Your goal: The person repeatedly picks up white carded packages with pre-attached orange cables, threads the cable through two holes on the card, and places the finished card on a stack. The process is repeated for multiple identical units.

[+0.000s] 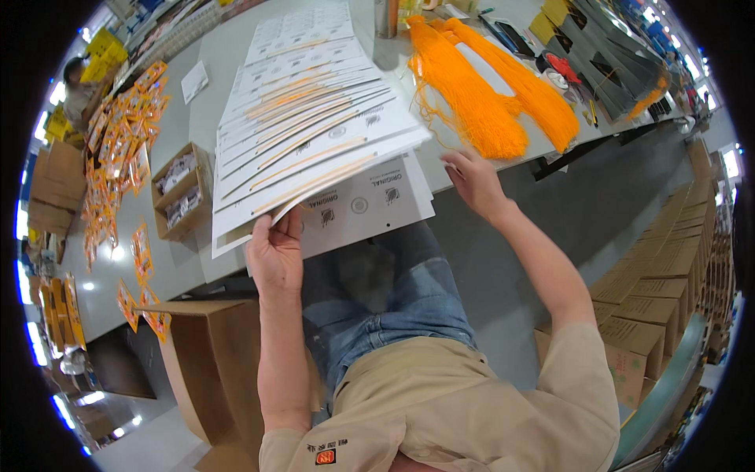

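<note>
A fanned stack of white printed sheets [322,149] lies across the table in front of me, with orange cords [314,181] showing between the overlapping layers. At the stack's near left corner, my left hand [277,256] pinches the edge of the upper sheets, thumb on top. Beneath them, the lowest printed sheet [358,206] reaches past the table's near edge. My right hand [476,185] is off the stack's right side, fingers curled together; whether a thin strand is between them is too small to see. Just beyond it lie two thick bundles of orange cord [487,102], with loose strands.
A divided cardboard tray [181,193] with small packets stands left of the stack. Many orange packets [118,157] cover the table's left side. An open carton [208,370] stands by my left arm. Stacked cartons [645,315] line the right. Another person [79,94] is at far left.
</note>
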